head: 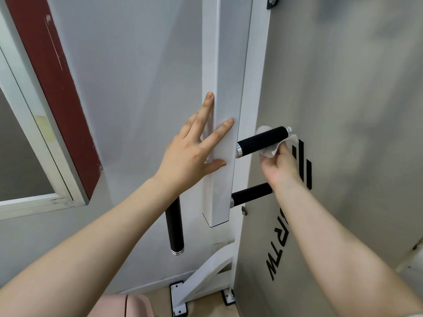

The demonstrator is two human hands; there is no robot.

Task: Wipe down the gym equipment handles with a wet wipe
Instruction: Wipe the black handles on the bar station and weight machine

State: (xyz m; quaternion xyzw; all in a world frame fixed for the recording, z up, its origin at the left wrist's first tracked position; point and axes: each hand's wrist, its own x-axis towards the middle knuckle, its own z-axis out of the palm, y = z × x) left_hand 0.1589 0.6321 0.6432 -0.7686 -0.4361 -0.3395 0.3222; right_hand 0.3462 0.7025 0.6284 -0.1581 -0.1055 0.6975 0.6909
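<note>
Even, soft indoor light, fairly bright, no hard glare. Blotchy grey shadows on the wall (357,65), upper right of frame. Faint sheen on the white post (225,65), centre. Wide-angle bend at edges, esp. left. Focus sharp mid-frame; forearms at bottom slightly soft.

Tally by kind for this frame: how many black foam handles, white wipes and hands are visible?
Black foam handles: 3 (upper handle, lower handle, hanging handle)
White wipes: 1 (wet wipe)
Hands: 2 (left hand, right hand)
Total: 6
</note>
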